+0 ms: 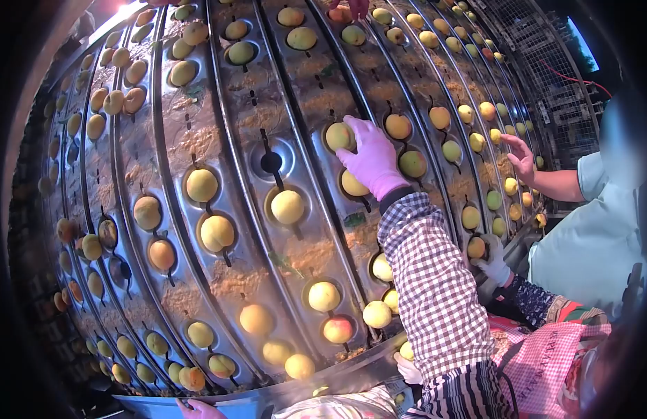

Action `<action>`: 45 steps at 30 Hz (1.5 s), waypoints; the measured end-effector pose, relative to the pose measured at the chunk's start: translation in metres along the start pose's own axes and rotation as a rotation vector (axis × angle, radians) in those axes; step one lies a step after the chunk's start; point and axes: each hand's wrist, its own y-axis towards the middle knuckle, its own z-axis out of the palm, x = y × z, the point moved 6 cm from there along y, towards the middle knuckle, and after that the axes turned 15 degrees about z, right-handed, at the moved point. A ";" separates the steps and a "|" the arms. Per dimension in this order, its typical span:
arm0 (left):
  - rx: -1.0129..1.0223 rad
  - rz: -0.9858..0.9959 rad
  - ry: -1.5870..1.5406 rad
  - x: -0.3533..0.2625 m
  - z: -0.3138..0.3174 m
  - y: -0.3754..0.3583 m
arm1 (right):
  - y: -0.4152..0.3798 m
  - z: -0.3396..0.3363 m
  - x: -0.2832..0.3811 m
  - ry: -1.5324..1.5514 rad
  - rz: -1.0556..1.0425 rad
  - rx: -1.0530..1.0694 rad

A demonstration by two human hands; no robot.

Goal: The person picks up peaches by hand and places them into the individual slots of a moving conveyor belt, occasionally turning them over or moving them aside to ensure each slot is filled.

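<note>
My right hand (369,157), in a pink-purple glove below a checkered sleeve, is closed around a yellow-green peach (339,137). That peach sits at a round metal cup on the slatted tray. Just below my fingers another peach (354,183) rests in its cup, and more peaches (398,126) lie to the right. An unfilled cup (271,163) with a dark centre hole is to the left. My left hand (202,410), gloved the same way, shows only partly at the bottom edge beside a blue surface (246,408); its visible fingers are apart.
Metal rails divide the wide tray, where pulp is smeared between cups. At right, a person's bare hand (522,159) reaches over it. A white-gloved hand (495,261) touches a peach (476,247). Another white glove (409,369) is below my sleeve. Dark red fingers (351,7) show at the top.
</note>
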 end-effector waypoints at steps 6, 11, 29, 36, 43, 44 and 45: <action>0.038 -0.050 0.088 -0.025 -0.008 0.000 | 0.000 -0.010 -0.021 0.344 0.137 0.092; 0.072 -0.040 0.091 -0.036 -0.013 0.001 | -0.065 -0.030 -0.018 0.027 -0.068 0.091; 0.117 -0.147 0.029 -0.034 -0.008 -0.001 | -0.066 -0.022 -0.037 -0.007 0.090 0.100; 0.021 -0.010 0.042 -0.003 -0.002 -0.006 | -0.044 -0.025 -0.041 -0.068 0.010 0.259; 0.046 -0.012 0.019 -0.006 -0.007 0.004 | -0.072 -0.034 -0.028 -0.014 0.077 -0.003; 0.051 -0.025 0.021 -0.007 -0.009 0.007 | -0.082 -0.035 -0.015 -0.105 0.031 -0.057; 0.056 -0.036 0.020 -0.006 -0.010 0.010 | -0.086 -0.017 -0.021 -0.179 -0.041 -0.132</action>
